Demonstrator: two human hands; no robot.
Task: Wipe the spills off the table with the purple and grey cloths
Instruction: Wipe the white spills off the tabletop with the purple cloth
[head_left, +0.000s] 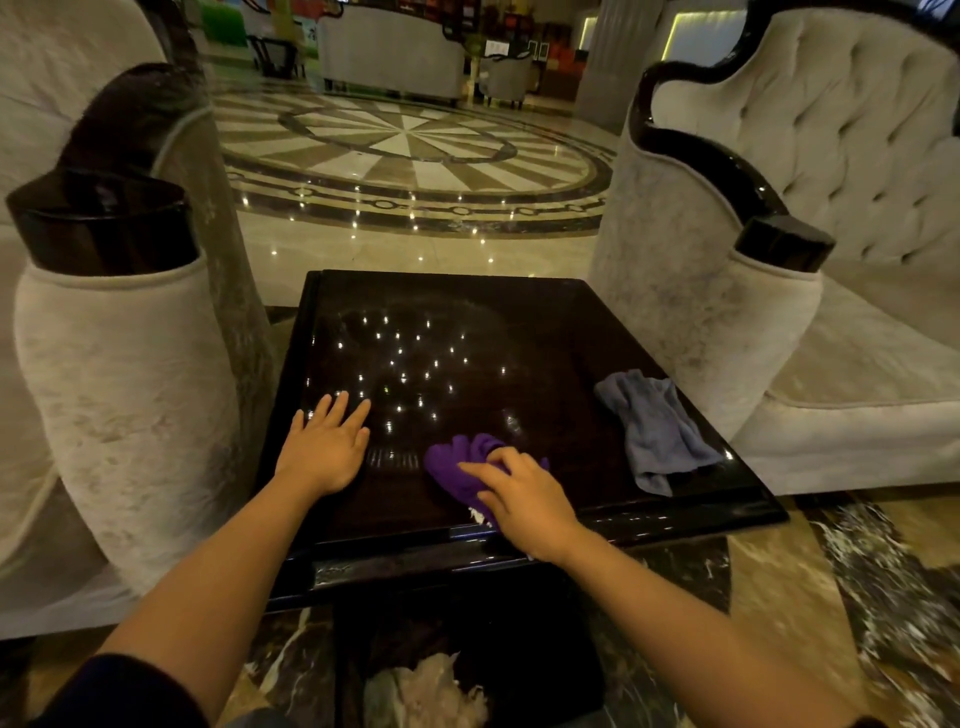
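Note:
A dark glossy square table (545, 332) stands in front of me, reflecting ceiling lights. The purple cloth (457, 465) lies bunched near the table's front edge, and my right hand (524, 499) presses on it, fingers curled over its right part. My left hand (327, 447) rests flat on the tabletop to the left, fingers apart, holding nothing. The grey cloth (657, 431) lies crumpled at the table's right edge, apart from both hands. A faint smeared patch (514, 421) shows on the surface just beyond the purple cloth.
Pale upholstered armchairs with dark wooden arm caps flank the table, one at the left (119, 374) and one at the right (779, 312). A bin with crumpled paper (431, 691) sits under the table's front. Polished marble floor (415, 156) stretches beyond.

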